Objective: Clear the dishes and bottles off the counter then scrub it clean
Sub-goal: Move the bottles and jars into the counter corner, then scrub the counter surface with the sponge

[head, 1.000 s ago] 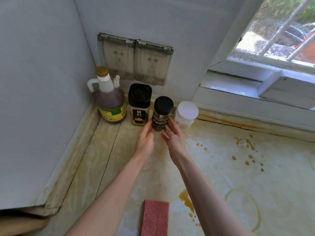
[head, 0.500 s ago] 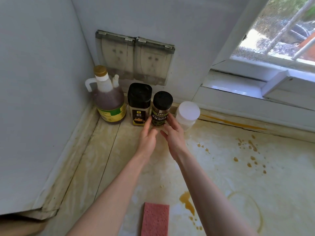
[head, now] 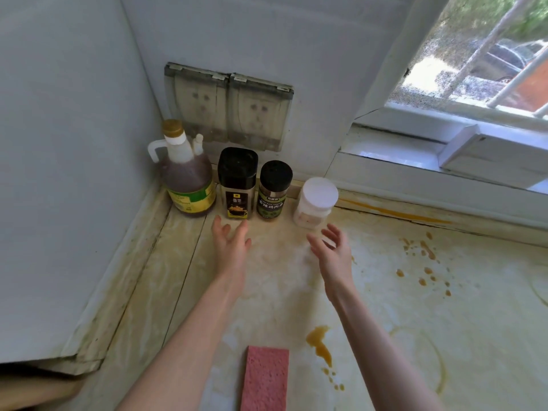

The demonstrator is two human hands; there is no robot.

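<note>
Though lately around the green-label jar, left hand and right hand now clear of it, fingers spread, empty.

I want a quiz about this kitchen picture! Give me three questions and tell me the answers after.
1. True or false: the left hand and the right hand hold nothing.
2. Counting the oil jug, how many bottles and jars stand along the wall?
3. What lies on the stained counter nearest the person? A: pink sponge. B: plate. C: cup.
Key: 1 true; 2 four; 3 A.
</note>
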